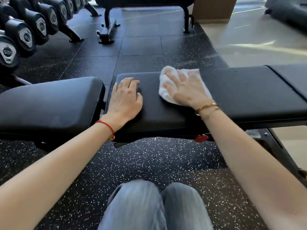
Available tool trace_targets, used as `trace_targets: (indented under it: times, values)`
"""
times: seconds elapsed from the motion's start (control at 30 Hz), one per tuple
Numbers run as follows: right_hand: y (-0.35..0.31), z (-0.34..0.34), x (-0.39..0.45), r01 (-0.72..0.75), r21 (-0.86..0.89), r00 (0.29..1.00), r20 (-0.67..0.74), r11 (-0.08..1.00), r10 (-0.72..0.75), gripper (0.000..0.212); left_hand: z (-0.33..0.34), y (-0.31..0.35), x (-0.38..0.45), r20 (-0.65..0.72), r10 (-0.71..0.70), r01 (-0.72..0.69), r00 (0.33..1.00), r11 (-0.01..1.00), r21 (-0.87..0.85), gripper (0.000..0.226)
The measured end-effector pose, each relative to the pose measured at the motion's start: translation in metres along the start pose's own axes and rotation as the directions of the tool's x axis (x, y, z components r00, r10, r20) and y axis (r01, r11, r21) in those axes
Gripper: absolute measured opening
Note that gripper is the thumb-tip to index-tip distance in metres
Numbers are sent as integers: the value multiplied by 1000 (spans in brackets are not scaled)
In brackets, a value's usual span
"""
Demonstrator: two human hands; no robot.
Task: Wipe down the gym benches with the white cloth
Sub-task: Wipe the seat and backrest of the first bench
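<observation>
Dumbbell rack [25, 34]: ranged along the 10 o'clock edge, well apart from the work. Seat pad [49, 103]: black, at 9 o'clock, separated by a narrow gap from the long bench pad [240, 93], which runs across centre toward 3 o'clock. Left hand [125, 98]: laid flat on the pad's left end, fingers loosely extended, nothing gripped; judged to be bracing. White cloth [167, 80]: bunched on the pad just right of centre, at about 1 o'clock from the left hand. Right hand [186, 90]: fingers spread, palm pressed down on the cloth. Step judged in hand: wiping of the long pad, near its left end. Next move judged to call for sustained downward pressure while the cloth is drawn toward 3 o'clock across the unwiped length.
</observation>
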State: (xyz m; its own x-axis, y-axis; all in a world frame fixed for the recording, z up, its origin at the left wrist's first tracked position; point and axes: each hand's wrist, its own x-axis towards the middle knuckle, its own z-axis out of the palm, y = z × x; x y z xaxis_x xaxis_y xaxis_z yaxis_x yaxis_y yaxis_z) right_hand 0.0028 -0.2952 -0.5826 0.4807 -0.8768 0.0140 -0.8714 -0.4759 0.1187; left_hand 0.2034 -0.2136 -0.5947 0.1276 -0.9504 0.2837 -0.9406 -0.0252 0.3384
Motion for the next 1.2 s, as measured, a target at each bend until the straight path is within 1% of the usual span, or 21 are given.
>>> trace_targets:
  times: [0.07, 0.13, 0.23, 0.27, 0.33, 0.37, 0.4, 0.43, 0.47, 0.5, 0.57, 0.67, 0.7, 0.8, 0.87, 0.93, 0.97, 1.03, 1.07, 1.13, 1.2]
  values:
    - [-12, 1, -4, 13, 90, 1000, 26, 996, -15, 58, 5, 8, 2, 14, -3, 3, 1000, 1000, 10, 49]
    - [-13, 3, -28, 33, 137, 999, 23, 990, -36, 61, 9, 14, 2, 26, -15, 15, 1000, 1000, 0, 51]
    - [8, 3, -70, 52, 112, 999, -13, 992, -51, 65, 16, 23, -3, 46, -12, 12, 999, 1000, 7, 53]
    - [18, 1, -78, 48, 120, 998, -47, 992, -43, 63, 18, 26, -3, 55, -2, 1, 998, 1000, 7, 53]
    - [45, 5, -75, 47, 85, 994, -105, 995, -38, 50, 22, 36, -2, 85, 6, -6, 996, 1000, 8, 53]
    - [58, 8, -67, 4, 60, 996, -86, 998, 1, 48, 24, 41, 0, 97, 4, -5, 995, 1000, 8, 53]
    - [69, 9, -55, -73, 51, 997, -26, 996, 74, 50, 25, 46, 2, 108, 0, -1, 994, 1000, 6, 53]
    - [77, 9, -42, -159, 67, 987, 31, 985, 158, 53, 25, 53, 4, 121, -2, 2, 993, 1000, 1, 53]
    - [83, 10, -31, -219, 91, 975, 58, 971, 215, 56, 26, 59, 6, 132, -3, 3, 991, 1000, -1, 53]
    - [86, 11, -24, -244, 114, 969, 66, 963, 237, 58, 28, 65, 8, 139, -7, 7, 990, 1000, 4, 53]
    - [84, 8, -26, -205, 133, 978, 70, 970, 197, 63, 32, 76, 10, 147, -32, 29, 989, 999, 20, 53]
    - [83, 11, -59, -79, 113, 995, 73, 990, 71, 71, 41, 92, 10, 157, -105, 104, 982, 994, 18, 53]
    - [86, 12, -72, -29, 105, 998, 60, 994, 22, 70, 44, 96, 10, 155, -132, 130, 979, 991, 23, 54]
    - [109, 17, -99, 72, 167, 997, -22, 983, -69, 62, 54, 108, 9, 143, -195, 191, 970, 981, 46, 55]
    - [135, 21, -93, 86, 149, 996, -39, 985, -81, 61, 58, 112, 9, 113, -224, 218, 968, 974, 61, 55]
    - [160, 26, -65, 56, 89, 998, -17, 994, -55, 65, 60, 112, 9, 93, -243, 237, 965, 969, 71, 54]
    - [165, 28, -47, 22, 115, 1000, 7, 993, -22, 66, 61, 112, 9, 81, -250, 245, 965, 967, 71, 53]
    - [160, 28, -10, -45, 259, 999, 39, 965, 36, 64, 60, 113, 9, 62, -257, 253, 964, 966, 60, 50]
    - [150, 27, 4, -24, 305, 999, 34, 952, 15, 63, 60, 113, 9, 56, -258, 255, 965, 965, 54, 48]
    - [121, 26, 13, 72, 290, 997, 7, 954, -78, 62, 58, 113, 10, 42, -259, 256, 965, 965, 52, 46]
    - [104, 27, -3, 176, 232, 984, -17, 957, -177, 62, 57, 112, 9, 29, -260, 259, 965, 965, 52, 46]
